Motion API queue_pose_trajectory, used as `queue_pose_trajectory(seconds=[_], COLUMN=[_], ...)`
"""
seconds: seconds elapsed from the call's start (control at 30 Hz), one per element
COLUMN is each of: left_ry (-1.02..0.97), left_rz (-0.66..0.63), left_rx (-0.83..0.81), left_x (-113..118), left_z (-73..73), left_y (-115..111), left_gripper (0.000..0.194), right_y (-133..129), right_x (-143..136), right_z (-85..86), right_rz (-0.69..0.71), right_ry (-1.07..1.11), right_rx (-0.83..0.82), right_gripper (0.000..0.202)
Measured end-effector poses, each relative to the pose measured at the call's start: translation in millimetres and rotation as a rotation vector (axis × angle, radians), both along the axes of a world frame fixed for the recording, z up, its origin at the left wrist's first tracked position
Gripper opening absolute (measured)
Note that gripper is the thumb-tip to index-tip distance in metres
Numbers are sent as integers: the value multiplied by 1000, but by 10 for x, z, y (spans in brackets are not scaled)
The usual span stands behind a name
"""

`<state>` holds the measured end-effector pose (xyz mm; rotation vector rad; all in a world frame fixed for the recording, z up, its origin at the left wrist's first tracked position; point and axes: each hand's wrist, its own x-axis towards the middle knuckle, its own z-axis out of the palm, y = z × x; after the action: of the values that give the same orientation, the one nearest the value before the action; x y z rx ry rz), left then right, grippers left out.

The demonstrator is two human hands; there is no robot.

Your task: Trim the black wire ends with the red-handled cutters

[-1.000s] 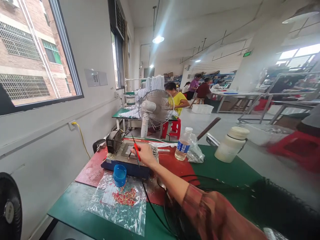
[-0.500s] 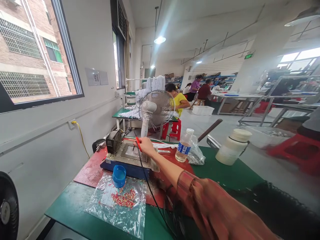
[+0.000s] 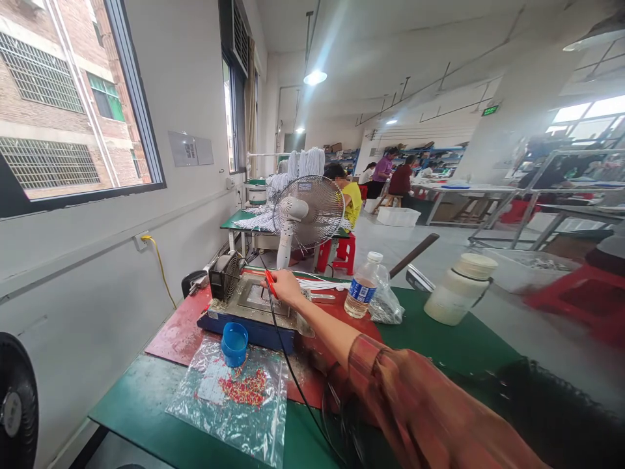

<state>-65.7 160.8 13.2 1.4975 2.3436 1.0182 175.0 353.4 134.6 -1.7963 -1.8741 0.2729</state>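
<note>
My right hand (image 3: 288,288) reaches forward across the bench and grips a red-handled tool (image 3: 269,284) with a black cable trailing back toward me. Its tip points down at the metal plate of a blue-based bench unit (image 3: 254,306) with a small black fan (image 3: 225,276) at its left end. In front of the unit stands a blue cup (image 3: 234,342), next to a clear plastic bag (image 3: 229,397) holding small red pieces. My left hand is out of sight.
A water bottle (image 3: 361,286), a crumpled bag (image 3: 385,305) and a white jar (image 3: 459,289) stand on the green table (image 3: 439,339). A white desk fan (image 3: 307,215) is behind. Other people sit at benches farther back. A black fan (image 3: 17,404) is at lower left.
My right hand moved forward along the bench unit with the red-handled tool, from its near edge to over the metal plate. The view shifted slightly.
</note>
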Motion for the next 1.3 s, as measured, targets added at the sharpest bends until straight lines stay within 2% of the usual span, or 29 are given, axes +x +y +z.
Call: queue_pose_trajectory(seconds=[0.03, 0.07, 0.1, 0.17, 0.23, 0.27, 0.33, 0.37, 0.53, 0.63, 0.7, 0.77, 0.8, 0.93, 1.03, 1.13, 1.23, 1.3], left_ry=[-7, -9, -12, -19, -23, -29, -41, -48, -79, -87, -88, -87, -87, -75, -71, -89, -112, -121], left_rz=[-14, -31, -47, -77, -101, -106, -105, -99, -61, -53, -49, -43, -44, -61, -79, -118, -145, -144], left_rx=[12, 23, 39, 75, 99, 108, 110, 107, 89, 94, 97, 96, 95, 96, 102, 116, 123, 125], left_x=[48, 100, 154, 254, 318, 331, 317, 294, 160, 140, 135, 121, 109, 55, 48, 85, 143, 176], left_z=[100, 213, 336, 582, 783, 852, 920, 924, 849, 787, 687, 518, 415, 11, -138, -95, 105, 274], left_y=[346, 686, 1009, 1570, 1975, 2114, 2275, 2312, 2367, 2392, 2339, 2195, 2093, 1622, 1372, 1300, 1410, 1555], left_gripper=[64, 75, 73, 51, 73, 66, 63, 63, 91, 90, 89, 74, 61, 66, 46, 39, 52, 40], right_y=[2, 4, 5, 5, 2, 0, -4, -6, 1, 11, 12, 7, 3, -9, -15, -20, -26, -28], right_x=[-1, -1, -2, -4, -6, -7, -10, -12, -17, -15, -14, -14, -15, -19, -22, -24, -24, -23], right_z=[-3, -6, -8, -8, -3, 1, 9, 11, -5, -21, -19, -9, -2, 16, 16, 15, 20, 22], right_rz=[1, 1, 2, 2, 3, 4, 4, 4, 7, 11, 14, 17, 18, 15, 14, 13, 8, 1], right_ry=[-1, -3, -4, -5, -7, -8, -9, -10, -14, -16, -18, -21, -23, -28, -30, -27, -25, -23], right_rx=[1, 1, 1, 1, 5, 7, 11, 12, 10, 12, 16, 19, 19, 17, 15, 13, 9, 7], right_gripper=[36, 36, 36, 37, 37, 37, 37, 37, 36, 33, 32, 31, 32, 33, 33, 33, 32, 32])
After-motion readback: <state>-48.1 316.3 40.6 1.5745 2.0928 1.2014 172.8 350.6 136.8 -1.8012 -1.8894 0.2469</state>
